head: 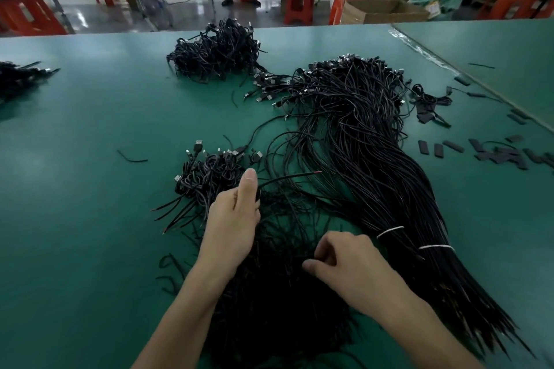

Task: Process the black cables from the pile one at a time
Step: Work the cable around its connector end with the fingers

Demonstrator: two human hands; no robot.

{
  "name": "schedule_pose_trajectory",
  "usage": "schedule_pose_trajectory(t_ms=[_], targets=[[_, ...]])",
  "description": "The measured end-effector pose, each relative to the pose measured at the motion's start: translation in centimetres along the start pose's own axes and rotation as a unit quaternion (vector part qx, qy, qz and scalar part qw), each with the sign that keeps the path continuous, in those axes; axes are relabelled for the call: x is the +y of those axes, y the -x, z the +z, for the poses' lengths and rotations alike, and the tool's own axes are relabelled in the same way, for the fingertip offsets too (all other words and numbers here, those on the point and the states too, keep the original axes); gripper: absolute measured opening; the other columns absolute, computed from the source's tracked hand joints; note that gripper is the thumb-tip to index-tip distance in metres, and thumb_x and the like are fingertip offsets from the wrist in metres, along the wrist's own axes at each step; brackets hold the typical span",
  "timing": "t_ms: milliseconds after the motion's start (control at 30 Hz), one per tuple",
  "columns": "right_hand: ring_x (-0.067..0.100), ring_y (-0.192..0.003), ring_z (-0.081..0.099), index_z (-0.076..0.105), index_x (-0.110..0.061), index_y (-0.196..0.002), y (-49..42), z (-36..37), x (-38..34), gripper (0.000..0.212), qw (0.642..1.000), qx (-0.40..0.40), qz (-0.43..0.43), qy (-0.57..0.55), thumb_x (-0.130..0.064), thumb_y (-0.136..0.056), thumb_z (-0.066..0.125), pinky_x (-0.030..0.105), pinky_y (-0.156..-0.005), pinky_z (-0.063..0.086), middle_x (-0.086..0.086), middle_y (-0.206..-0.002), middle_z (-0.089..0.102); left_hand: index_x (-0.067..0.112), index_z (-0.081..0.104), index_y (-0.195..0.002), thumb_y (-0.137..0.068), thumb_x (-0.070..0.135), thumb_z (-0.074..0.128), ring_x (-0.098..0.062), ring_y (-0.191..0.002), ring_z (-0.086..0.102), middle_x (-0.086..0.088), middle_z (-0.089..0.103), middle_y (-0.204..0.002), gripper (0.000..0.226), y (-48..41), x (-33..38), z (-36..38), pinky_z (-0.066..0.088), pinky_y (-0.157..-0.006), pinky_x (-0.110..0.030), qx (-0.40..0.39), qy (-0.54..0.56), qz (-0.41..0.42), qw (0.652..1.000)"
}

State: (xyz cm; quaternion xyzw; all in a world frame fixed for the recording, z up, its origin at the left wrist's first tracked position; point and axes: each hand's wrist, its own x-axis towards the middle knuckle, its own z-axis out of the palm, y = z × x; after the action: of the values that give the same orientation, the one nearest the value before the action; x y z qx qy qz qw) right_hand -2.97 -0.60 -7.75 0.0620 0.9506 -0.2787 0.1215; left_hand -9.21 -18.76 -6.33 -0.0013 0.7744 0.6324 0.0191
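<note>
Left hand [232, 219] up front, thumb pointing away, fingers wrapped round one black cable [287, 178]. Its bare end w/ a red tip arcs out to the R above the green surface [75, 234]. Just L of & beyond that hand sits a coiled bundle [207, 177] of cables, USB plugs poking up on top, cut ends fanned toward the near-L. Further back on abt the same line is a far heap [215, 51] of tangled cables, well apart from both hands. Moving R: between & under the forearms lies the loose pile [269, 293], dark strands spread toward the camera. Right hand [347, 263] is down on it, knuckles up, fingers curled in, thumb out to the L. Whether it's got a strand pinched, can't tell, too dark in there. R of that hand the big tied bundle [374, 165] runs diag. from near-R to mid-surface, plugs at the far end, two white ties [389, 231] round it near the hand. Far R: short black sleeve pieces [449, 147] lie scattered flat, apart from the bundle.
</note>
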Motion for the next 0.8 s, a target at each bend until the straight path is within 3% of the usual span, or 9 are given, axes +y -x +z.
schedule_pose_trajectory(t_ms=[67, 233, 500, 633, 733, 800], targets=[[0.004, -0.074, 0.061, 0.055, -0.035, -0.092, 0.2, 0.0, -0.1, 0.019, 1.000, 0.005, 0.001, -0.002, -0.047, -0.088, 0.069, 0.031, -0.072, 0.058, -0.013, -0.081, 0.061, 0.029, 0.021, -0.044, -0.099, 0.062, 0.035, -0.013, -0.046, 0.018, 0.010, 0.021, -0.045, 0.065, -0.1, 0.0, 0.0, 0.031, -0.061, -0.039, 0.002, 0.001, -0.013, 1.000], [0.004, -0.081, 0.061, 0.059, -0.034, -0.102, 0.1, 0.0, -0.3, 0.014, 1.000, 0.008, 0.007, -0.025, -0.030, -0.092, 0.069, 0.029, -0.077, 0.058, -0.014, -0.088, 0.061, 0.023, 0.026, -0.053, -0.092, 0.070, 0.035, -0.015, -0.050, 0.022, 0.001, 0.029, -0.054, 0.062, 0.0, -0.4, 0.3, 0.023, -0.054, -0.037, -0.026, 0.002, -0.015, 1.000], [-0.006, -0.081, 0.057, 0.070, -0.026, -0.115, -0.5, -1.5, -0.1, 0.020, 0.997, 0.021, -0.009, -0.077, -0.028, -0.096, 0.063, 0.001, -0.062, 0.042, -0.018, -0.094, 0.063, 0.020, 0.059, -0.051, -0.082, 0.074, 0.047, -0.010, -0.043, 0.037, 0.002, 0.047, -0.048, 0.064, -0.1, -1.1, 0.3, 0.033, -0.044, -0.017, -0.029, 0.026, -0.014, 0.999], [0.005, -0.085, 0.062, 0.070, -0.031, -0.103, -0.7, -2.6, 0.5, 0.012, 0.998, 0.004, 0.008, -0.059, -0.030, -0.099, 0.059, 0.012, -0.063, 0.049, -0.011, -0.100, 0.067, 0.014, 0.060, -0.052, -0.089, 0.075, 0.035, -0.009, -0.040, 0.031, 0.005, 0.039, -0.045, 0.076, 0.2, -1.0, 0.4, 0.030, -0.044, -0.019, -0.027, 0.010, -0.012, 0.999], [0.009, -0.082, 0.065, 0.066, -0.035, -0.089, -0.6, -3.3, 0.9, 0.012, 0.996, 0.004, 0.007, -0.085, -0.032, -0.097, 0.058, 0.025, -0.071, 0.053, -0.012, -0.089, 0.068, 0.019, 0.058, -0.046, -0.093, 0.076, 0.019, -0.008, -0.040, 0.036, 0.005, 0.042, -0.046, 0.083, 0.3, -1.0, 0.5, 0.035, -0.053, -0.025, -0.021, -0.015, -0.034, 0.999], [0.009, -0.070, 0.064, 0.065, -0.035, -0.086, -0.6, -3.5, 1.1, 0.014, 0.988, 0.033, 0.001, -0.148, -0.030, -0.097, 0.058, 0.025, -0.063, 0.053, -0.011, -0.075, 0.068, 0.018, 0.056, -0.045, -0.098, 0.070, 0.021, -0.008, -0.040, 0.035, 0.007, 0.039, -0.046, 0.081, 0.3, -0.9, 0.6, 0.033, -0.055, -0.027, -0.032, -0.011, -0.038, 0.999]])
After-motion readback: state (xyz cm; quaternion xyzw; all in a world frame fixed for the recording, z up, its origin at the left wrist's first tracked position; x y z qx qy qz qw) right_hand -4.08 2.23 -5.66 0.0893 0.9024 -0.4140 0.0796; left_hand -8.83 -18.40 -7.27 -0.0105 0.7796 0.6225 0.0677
